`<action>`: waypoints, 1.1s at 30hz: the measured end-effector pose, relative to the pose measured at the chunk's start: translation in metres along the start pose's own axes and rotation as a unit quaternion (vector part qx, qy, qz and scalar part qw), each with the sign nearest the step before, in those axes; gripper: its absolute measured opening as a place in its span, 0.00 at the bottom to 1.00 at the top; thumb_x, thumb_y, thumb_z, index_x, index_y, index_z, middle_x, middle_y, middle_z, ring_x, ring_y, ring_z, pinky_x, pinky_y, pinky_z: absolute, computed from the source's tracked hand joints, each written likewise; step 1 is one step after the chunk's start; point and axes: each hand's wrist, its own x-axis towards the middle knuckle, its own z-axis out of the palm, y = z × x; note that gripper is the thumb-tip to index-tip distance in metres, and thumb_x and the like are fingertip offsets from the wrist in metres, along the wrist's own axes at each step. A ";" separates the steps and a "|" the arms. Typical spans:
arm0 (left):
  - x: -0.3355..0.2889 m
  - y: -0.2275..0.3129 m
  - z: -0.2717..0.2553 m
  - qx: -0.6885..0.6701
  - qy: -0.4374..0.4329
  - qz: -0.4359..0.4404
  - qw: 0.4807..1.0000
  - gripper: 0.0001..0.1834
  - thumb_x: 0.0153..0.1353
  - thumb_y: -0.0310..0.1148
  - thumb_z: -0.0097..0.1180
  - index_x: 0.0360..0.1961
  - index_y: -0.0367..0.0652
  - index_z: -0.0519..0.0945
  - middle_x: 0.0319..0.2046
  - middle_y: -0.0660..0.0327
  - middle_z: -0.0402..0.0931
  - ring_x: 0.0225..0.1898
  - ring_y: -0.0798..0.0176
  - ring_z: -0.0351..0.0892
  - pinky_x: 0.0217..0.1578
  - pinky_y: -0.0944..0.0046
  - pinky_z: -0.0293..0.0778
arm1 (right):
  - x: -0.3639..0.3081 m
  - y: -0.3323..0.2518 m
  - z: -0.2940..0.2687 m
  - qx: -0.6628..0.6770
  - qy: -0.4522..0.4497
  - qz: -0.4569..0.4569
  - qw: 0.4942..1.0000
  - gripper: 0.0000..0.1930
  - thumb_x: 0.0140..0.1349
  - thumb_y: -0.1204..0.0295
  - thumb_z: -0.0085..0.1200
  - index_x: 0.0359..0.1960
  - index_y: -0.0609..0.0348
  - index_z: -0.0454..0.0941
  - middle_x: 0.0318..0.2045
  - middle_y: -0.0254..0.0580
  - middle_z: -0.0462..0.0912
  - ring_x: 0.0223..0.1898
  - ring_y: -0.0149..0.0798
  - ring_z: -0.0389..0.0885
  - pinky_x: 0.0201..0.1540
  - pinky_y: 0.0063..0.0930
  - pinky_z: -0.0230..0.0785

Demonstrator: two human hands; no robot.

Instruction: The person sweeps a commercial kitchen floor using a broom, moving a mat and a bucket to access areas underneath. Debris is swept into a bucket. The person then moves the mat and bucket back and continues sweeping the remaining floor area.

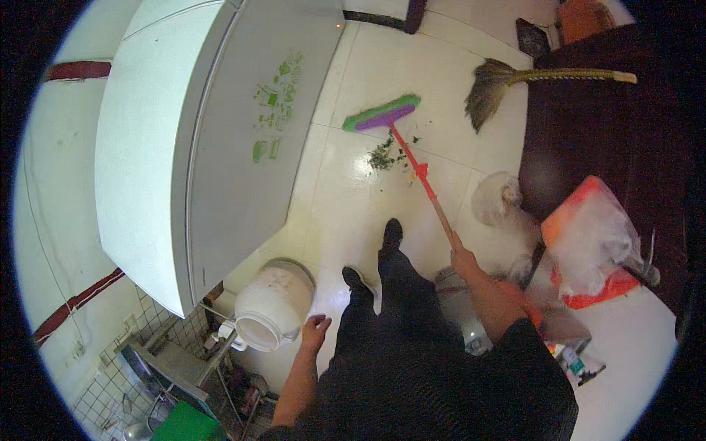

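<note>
My right hand [463, 261] is wrapped round the handle of a broom [432, 195]. The handle slants away to the far left, red then tan near my grip. Its purple head with green bristles [382, 112] rests on the pale tiled floor. Dark green scraps [384, 156] lie in a loose pile just on the near side of the bristles, with small bits scattered around. My left hand [315, 332] hangs beside a white rounded barrel [276, 301], fingers loosely bent and apart, holding nothing that I can see.
A large white appliance [250, 132] with green drawings stands on the left. A straw broom [491, 88] lies far right against dark furniture [603, 125]. Plastic bags [496, 198] and a red bag [588, 228] sit on the right. A metal stand [184, 360] is at the lower left.
</note>
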 end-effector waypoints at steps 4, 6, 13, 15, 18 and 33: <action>0.014 0.025 -0.010 -0.018 -0.014 0.036 0.999 0.23 0.51 0.41 0.61 0.42 0.34 0.76 0.38 0.52 0.78 0.41 0.59 0.76 0.45 0.63 0.70 | -0.089 0.029 -0.018 0.034 0.113 -0.072 0.990 0.26 0.62 0.66 0.45 0.62 0.45 0.55 0.35 0.59 0.78 0.33 0.59 0.77 0.38 0.48 0.69; 0.018 0.031 -0.014 -0.077 -0.017 0.051 0.996 0.21 0.51 0.38 0.62 0.41 0.33 0.76 0.36 0.53 0.78 0.39 0.61 0.75 0.44 0.65 0.70 | -0.112 0.029 -0.028 0.040 0.185 -0.107 0.976 0.24 0.62 0.65 0.45 0.61 0.47 0.58 0.37 0.58 0.78 0.34 0.59 0.77 0.39 0.48 0.69; 0.014 0.038 -0.037 -0.020 -0.034 0.075 0.996 0.18 0.52 0.36 0.61 0.41 0.34 0.76 0.35 0.55 0.77 0.37 0.64 0.75 0.42 0.67 0.70 | -0.003 -0.039 -0.094 0.201 0.099 0.050 0.973 0.22 0.64 0.64 0.38 0.61 0.43 0.60 0.37 0.54 0.79 0.33 0.49 0.79 0.36 0.39 0.72; 0.011 0.041 -0.047 0.005 -0.032 0.067 0.997 0.19 0.53 0.36 0.60 0.41 0.33 0.75 0.35 0.54 0.77 0.37 0.64 0.75 0.42 0.67 0.70 | 0.036 -0.062 -0.096 0.299 0.062 0.099 0.947 0.23 0.64 0.64 0.37 0.62 0.39 0.56 0.28 0.48 0.76 0.23 0.41 0.76 0.24 0.36 0.70; 0.005 0.045 -0.060 0.048 -0.021 0.096 0.994 0.19 0.53 0.36 0.60 0.40 0.33 0.75 0.35 0.55 0.78 0.37 0.64 0.75 0.41 0.67 0.71 | 0.032 -0.074 -0.055 0.326 0.069 0.156 0.930 0.23 0.62 0.69 0.34 0.60 0.46 0.58 0.32 0.52 0.77 0.23 0.44 0.77 0.23 0.37 0.71; 0.024 0.048 -0.081 0.083 -0.052 0.199 0.975 0.19 0.53 0.36 0.61 0.39 0.32 0.75 0.34 0.56 0.78 0.36 0.64 0.75 0.40 0.66 0.71 | -0.242 0.018 0.006 0.402 0.091 0.147 0.899 0.19 0.61 0.63 0.42 0.55 0.47 0.66 0.18 0.39 0.70 0.15 0.34 0.69 0.16 0.31 0.63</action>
